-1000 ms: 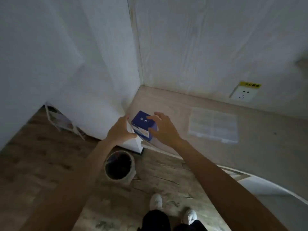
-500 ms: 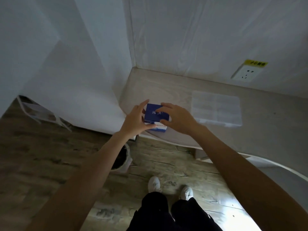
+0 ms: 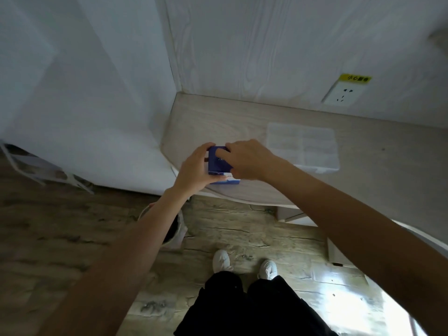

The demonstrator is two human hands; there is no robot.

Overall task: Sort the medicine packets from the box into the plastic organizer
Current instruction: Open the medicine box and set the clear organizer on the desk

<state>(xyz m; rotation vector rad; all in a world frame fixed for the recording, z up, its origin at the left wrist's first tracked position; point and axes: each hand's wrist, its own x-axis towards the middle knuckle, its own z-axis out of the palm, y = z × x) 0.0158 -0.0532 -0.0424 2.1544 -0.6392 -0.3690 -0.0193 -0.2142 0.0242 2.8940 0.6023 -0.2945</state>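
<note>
Blue box sits at the counter's near edge, my left hand gripping its side, my right hand pinching at its top. Beyond lies the plastic organizer, lid apparently closed. Tugging too hard could tip the box off the edge.

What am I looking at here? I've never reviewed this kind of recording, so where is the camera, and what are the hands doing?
The camera sits on a person's head, looking down past both arms; no robot is involved. The left hand and right hand both grip a small blue box at the near edge of a pale wooden table. Beyond it on the table lies a clear plastic organizer, lid shut. Behind is a wall socket; below, a bin and the person's white shoes.
</note>
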